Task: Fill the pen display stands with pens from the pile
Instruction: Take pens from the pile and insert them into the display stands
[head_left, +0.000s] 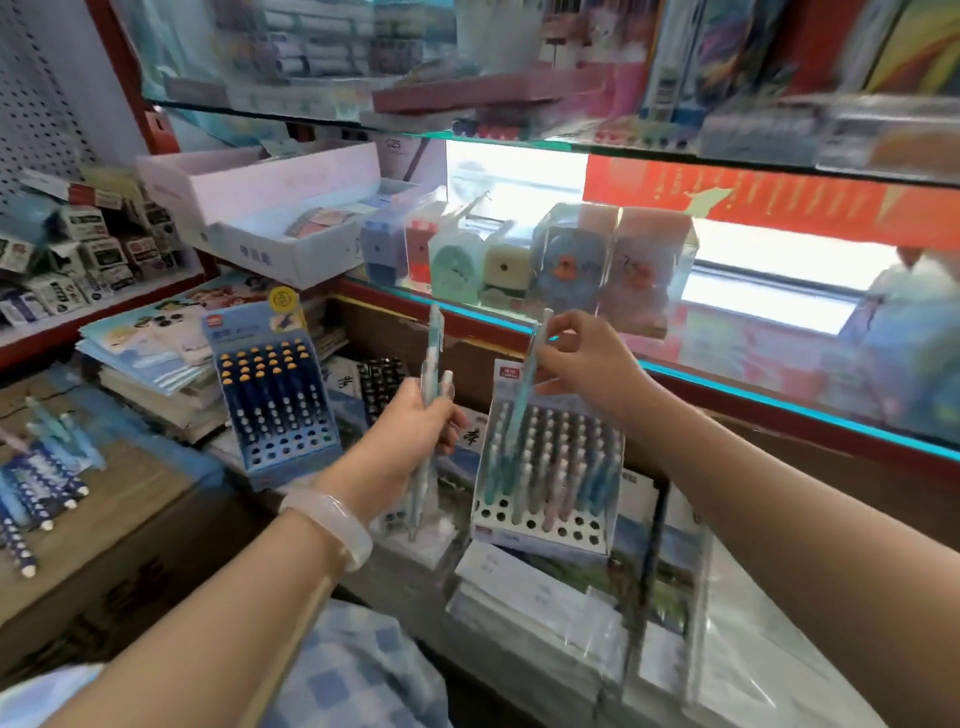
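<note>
At the far left the pile of pens (39, 483) lay on a cardboard surface (130, 499), well apart from the stands. Further right stood the dark-blue display stand (278, 400), its lower holes unfilled. The left hand (402, 441) was curled round a small bunch of pale pens (434, 395), perhaps three, though blur made the count unsure. The right hand (582, 358) pinched a single teal pen (522, 400) near its top, its lower end down among the rows of the pastel display stand (548, 467). The tip might miss its hole and nudge neighbouring pens, or the loose bunch could slip while attention stayed right.
</note>
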